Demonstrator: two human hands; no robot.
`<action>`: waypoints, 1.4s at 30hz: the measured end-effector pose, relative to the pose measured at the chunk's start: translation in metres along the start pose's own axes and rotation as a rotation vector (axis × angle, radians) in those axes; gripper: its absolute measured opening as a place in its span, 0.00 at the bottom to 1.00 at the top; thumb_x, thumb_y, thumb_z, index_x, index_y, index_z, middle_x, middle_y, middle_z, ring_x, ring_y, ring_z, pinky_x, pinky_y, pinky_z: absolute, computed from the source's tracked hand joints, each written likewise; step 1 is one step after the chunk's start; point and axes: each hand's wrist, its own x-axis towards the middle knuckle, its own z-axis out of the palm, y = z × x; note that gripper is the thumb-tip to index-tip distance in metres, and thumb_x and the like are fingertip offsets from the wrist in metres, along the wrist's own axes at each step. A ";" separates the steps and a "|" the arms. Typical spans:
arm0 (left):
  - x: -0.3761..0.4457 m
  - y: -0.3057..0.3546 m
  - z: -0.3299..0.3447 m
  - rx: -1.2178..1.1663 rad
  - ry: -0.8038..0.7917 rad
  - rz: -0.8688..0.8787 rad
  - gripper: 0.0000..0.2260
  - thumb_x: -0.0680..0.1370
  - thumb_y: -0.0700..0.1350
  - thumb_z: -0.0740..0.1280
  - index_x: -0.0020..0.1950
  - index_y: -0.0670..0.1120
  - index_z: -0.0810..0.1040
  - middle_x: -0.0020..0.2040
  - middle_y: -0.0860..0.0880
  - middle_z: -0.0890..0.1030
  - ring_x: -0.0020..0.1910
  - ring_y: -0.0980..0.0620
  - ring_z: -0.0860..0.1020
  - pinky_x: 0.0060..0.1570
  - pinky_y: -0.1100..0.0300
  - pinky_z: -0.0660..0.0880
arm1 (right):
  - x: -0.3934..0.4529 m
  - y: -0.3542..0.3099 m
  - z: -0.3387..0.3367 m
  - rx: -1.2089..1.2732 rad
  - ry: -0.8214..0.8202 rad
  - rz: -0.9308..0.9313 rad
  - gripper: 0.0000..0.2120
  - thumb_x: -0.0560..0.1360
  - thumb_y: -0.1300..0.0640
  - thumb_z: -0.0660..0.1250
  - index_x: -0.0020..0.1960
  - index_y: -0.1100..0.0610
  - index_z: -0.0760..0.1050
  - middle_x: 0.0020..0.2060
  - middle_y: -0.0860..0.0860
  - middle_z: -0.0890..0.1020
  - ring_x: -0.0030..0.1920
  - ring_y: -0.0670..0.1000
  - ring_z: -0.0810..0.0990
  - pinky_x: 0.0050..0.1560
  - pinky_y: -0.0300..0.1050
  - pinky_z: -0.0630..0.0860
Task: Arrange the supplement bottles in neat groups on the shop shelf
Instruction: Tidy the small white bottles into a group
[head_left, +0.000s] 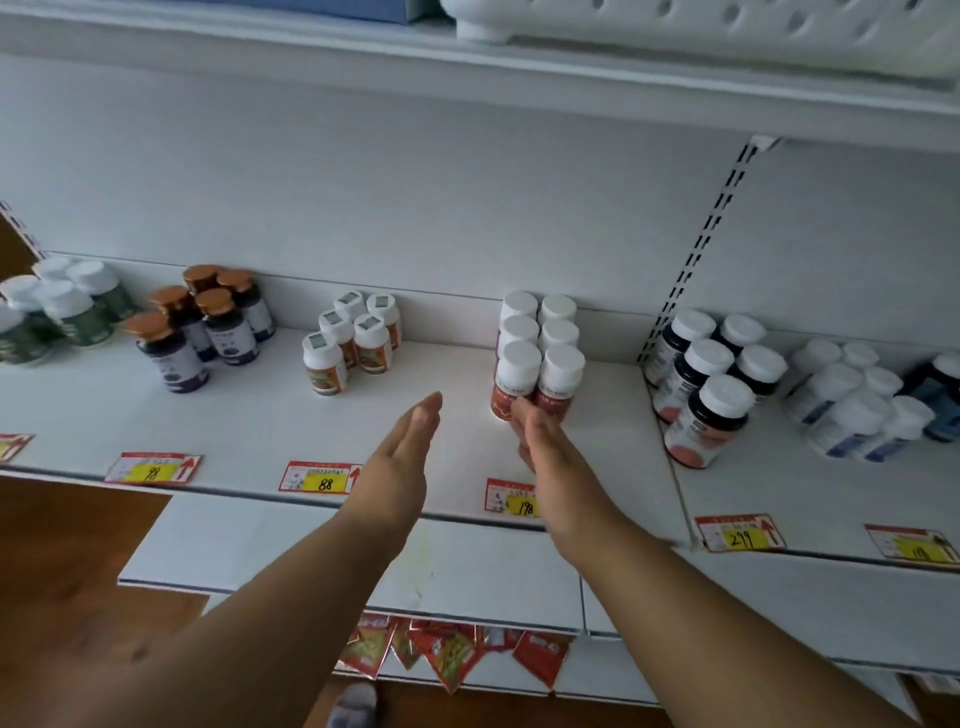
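Squaring the two-row block of white-capped red-label bottles (537, 353) mid-shelf (249, 415), the right hand (540, 441) is pressing straight fingers flat against its front pair while the left hand (410, 441) is hovering flat, fingers together, clear, so push gently and evenly.

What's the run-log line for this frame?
step: squaring red-label bottles | left hand: open, off bottles | right hand: flat at front pair | group: two rows on shelf

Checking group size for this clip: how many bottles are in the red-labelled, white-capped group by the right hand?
6 red-labelled bottles, in two columns of three running back to the shelf wall; the right hand touches the front pair. None seem hidden.
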 end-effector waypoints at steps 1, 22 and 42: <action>0.002 0.001 -0.010 -0.005 0.006 0.010 0.24 0.79 0.67 0.49 0.74 0.65 0.66 0.75 0.60 0.68 0.76 0.55 0.63 0.77 0.45 0.56 | 0.006 -0.003 0.011 -0.007 -0.006 -0.009 0.45 0.61 0.15 0.48 0.75 0.32 0.57 0.75 0.36 0.63 0.75 0.43 0.61 0.76 0.52 0.55; 0.100 0.015 -0.202 0.449 0.078 0.253 0.20 0.79 0.48 0.69 0.69 0.58 0.71 0.62 0.58 0.76 0.58 0.58 0.76 0.59 0.59 0.74 | 0.132 -0.050 0.155 -0.332 0.286 -0.097 0.28 0.78 0.46 0.66 0.75 0.45 0.62 0.71 0.43 0.70 0.69 0.44 0.70 0.69 0.49 0.70; 0.189 0.018 -0.192 0.075 -0.134 -0.059 0.21 0.83 0.49 0.62 0.76 0.53 0.65 0.68 0.54 0.74 0.64 0.52 0.74 0.68 0.51 0.69 | 0.203 -0.029 0.149 -0.443 0.304 -0.111 0.32 0.71 0.45 0.74 0.70 0.50 0.66 0.64 0.48 0.75 0.62 0.49 0.76 0.61 0.51 0.75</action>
